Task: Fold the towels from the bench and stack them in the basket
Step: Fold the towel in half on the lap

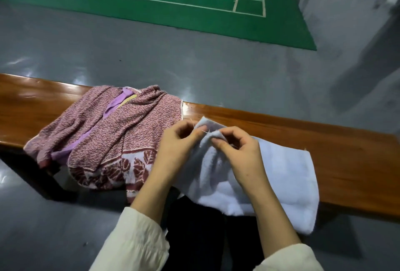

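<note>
Left hand [179, 141] and right hand [236, 147] both pinch white towel [285, 175] corner; overhanging half could slide off bench [303, 132].

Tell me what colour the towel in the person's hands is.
The towel is plain pale blue, almost white; the head view shows it best.

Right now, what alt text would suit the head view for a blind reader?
The left hand and right hand pinch a corner of a pale blue towel lying on a wooden bench; a heap of red-patterned towels sits beside it.
</note>
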A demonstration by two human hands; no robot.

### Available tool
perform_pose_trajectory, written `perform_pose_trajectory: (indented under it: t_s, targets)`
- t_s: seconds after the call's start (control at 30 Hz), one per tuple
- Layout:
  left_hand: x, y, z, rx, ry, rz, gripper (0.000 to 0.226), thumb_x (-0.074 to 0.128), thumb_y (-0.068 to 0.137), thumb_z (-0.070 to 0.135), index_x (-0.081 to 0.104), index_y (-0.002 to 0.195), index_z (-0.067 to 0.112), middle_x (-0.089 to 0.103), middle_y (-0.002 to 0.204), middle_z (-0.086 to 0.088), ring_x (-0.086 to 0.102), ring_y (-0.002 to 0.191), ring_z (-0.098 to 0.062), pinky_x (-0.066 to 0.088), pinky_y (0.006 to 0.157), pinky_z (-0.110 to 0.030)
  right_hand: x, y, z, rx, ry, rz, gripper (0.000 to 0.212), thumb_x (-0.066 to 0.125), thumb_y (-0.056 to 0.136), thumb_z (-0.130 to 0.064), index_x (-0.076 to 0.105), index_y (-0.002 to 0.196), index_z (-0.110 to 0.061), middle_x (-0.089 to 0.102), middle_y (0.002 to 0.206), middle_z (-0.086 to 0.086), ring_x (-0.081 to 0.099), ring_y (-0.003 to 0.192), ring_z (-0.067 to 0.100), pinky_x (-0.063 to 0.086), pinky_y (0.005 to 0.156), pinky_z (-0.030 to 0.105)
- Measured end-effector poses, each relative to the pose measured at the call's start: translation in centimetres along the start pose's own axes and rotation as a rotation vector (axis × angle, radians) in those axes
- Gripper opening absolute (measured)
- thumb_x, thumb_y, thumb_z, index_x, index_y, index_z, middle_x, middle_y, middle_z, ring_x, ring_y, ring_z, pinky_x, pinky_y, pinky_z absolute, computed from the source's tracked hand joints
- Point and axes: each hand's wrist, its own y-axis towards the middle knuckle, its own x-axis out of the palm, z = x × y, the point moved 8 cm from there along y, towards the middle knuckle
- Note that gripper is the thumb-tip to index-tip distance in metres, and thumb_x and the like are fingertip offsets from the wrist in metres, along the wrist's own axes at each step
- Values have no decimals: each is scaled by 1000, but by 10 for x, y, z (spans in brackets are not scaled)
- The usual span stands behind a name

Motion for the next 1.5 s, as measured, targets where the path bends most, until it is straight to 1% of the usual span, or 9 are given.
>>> perform_pose_trajectory:
  t_s: [0.23,0.5,0.6,0.7,0.83,1.0,1.17,1.37,1.5]
  targets:
    - [19,-49,37,170,16,-32,13,63,88,2,68,83,13,68,72,11,60,72,5,45,67,-11,-20,-37,-30,-68,-45,49,20,73,80,-5,58,81,-19,63,72,-15,59,72,-5,45,69,10]
    - [31,-82,61,297,174,-90,31,58,90,1,66,80,29,68,75,23,61,74,8,43,69,-8,-24,-57,-47,-95,-155,-29,22,64,86,-1,67,106,-8,67,103,4,59,93,3,41,76,6]
    - [31,-87,56,315,237,-58,13,62,91,13,60,91,25,66,83,16,62,81,3,46,72,-13,-30,-59,-50,-101,-170,-3,6,63,87,-5,67,89,-8,67,87,3,58,80,2,41,69,7]
    - [32,-97,39,365,379,-55,32,65,85,28,43,108,26,55,101,5,58,92,-9,47,80,-22,-41,-58,-49,-95,-121,79,7,63,86,-3,63,82,-9,64,76,-5,56,72,-3,42,70,9]
    - [30,-109,14,491,689,-82,42,54,76,4,40,110,25,45,107,0,50,94,-21,43,80,-34,-54,-57,-50,-115,-118,131,10,64,86,-3,62,83,-13,63,79,-7,57,77,-1,46,76,15]
    - [12,-100,4,495,783,-65,11,55,85,13,54,96,14,53,94,-4,54,83,-20,42,73,-27,-66,-55,-53,-119,-122,176,14,62,89,-6,60,85,-19,63,82,-11,57,80,-2,45,76,11]
    - [-14,-86,13,482,817,-9,30,58,84,37,53,75,9,50,80,-1,48,73,-17,38,66,-27,-79,-53,-56,-130,-103,238,21,62,89,-6,56,80,-24,60,79,-14,56,77,-6,43,74,8]
    - [-12,-63,62,568,767,-37,31,63,81,34,45,67,13,49,70,0,48,61,-21,44,56,-37,-97,-48,-76,-157,-109,294,24,62,88,-4,53,78,-24,55,77,-10,52,73,-1,41,73,11]
    - [-4,-41,119,571,683,32,25,72,80,7,48,77,15,53,68,-4,52,62,-26,48,62,-44,-121,-44,-110,-210,-118,383,18,61,90,-7,51,82,-19,51,76,-7,47,74,9,40,69,17]
